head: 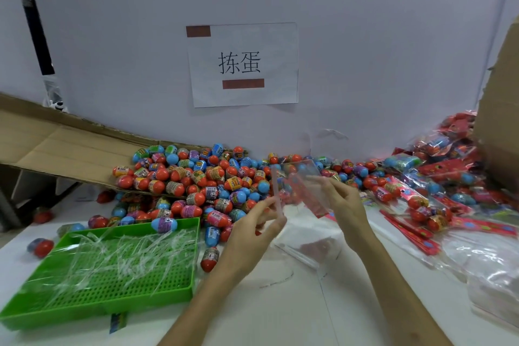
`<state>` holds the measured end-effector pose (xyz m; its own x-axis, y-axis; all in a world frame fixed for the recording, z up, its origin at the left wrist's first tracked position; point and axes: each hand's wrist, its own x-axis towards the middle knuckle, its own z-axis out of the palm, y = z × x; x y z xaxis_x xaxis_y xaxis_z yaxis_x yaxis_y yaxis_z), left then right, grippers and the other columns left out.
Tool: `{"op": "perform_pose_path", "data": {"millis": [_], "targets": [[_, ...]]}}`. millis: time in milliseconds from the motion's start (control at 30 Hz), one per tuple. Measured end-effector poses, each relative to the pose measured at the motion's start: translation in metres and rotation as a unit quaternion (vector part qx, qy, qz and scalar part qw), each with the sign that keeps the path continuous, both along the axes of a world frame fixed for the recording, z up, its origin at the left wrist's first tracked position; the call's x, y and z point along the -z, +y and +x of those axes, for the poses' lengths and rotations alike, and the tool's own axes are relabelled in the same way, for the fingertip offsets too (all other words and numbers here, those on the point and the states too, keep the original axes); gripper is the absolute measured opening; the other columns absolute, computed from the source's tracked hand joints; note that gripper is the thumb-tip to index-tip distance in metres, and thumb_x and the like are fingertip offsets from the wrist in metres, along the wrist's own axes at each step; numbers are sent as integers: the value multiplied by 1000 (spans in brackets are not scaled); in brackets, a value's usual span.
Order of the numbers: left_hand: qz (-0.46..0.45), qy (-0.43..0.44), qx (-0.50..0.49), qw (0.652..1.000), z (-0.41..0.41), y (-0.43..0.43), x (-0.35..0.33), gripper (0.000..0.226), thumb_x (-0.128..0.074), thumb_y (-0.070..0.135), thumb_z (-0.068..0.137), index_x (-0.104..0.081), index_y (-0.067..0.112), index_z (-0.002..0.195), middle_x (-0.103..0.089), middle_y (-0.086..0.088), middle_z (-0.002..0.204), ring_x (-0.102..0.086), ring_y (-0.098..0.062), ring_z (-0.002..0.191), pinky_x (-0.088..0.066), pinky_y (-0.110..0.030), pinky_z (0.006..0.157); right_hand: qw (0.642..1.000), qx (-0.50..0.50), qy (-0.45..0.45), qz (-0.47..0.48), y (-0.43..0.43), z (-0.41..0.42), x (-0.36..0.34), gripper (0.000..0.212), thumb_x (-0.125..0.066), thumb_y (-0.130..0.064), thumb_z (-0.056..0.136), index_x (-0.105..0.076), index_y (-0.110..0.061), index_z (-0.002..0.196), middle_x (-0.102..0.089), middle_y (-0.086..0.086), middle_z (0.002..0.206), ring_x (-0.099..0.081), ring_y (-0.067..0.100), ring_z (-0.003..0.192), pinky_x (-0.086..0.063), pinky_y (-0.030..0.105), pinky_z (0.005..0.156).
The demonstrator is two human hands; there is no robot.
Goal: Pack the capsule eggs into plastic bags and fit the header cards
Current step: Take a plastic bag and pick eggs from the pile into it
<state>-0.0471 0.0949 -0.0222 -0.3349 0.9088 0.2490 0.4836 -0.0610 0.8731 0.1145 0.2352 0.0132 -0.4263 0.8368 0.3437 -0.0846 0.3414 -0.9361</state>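
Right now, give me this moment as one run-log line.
phase: opening bag | left hand: holding clear plastic bag | right hand: same bag | bag: empty | capsule eggs: loose pile behind | green tray: left

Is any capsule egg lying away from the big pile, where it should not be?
Yes. One stray egg lies alone on the table left of the green tray, and another egg sits on the tray's far rim.

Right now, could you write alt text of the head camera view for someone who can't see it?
Two bare hands, left hand and right hand, hold an empty clear plastic bag above a white table. Behind lies a heap of red-and-blue capsule eggs; a green tray sits left, packed bags right.
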Motion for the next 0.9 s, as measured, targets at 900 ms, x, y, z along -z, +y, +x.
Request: {"op": "perform_pose_path", "data": {"millis": [900], "targets": [[96, -221, -109, 964, -4, -3, -9, 34, -79, 40, 78, -73, 7, 77, -75, -7, 68, -73, -15, 61, -57, -22, 56, 957, -55, -147, 244, -41, -40, 31, 16, -74, -34, 92, -68, -31, 107, -67, -22, 102, -63, 1, 102, -51, 18, 87]]}}
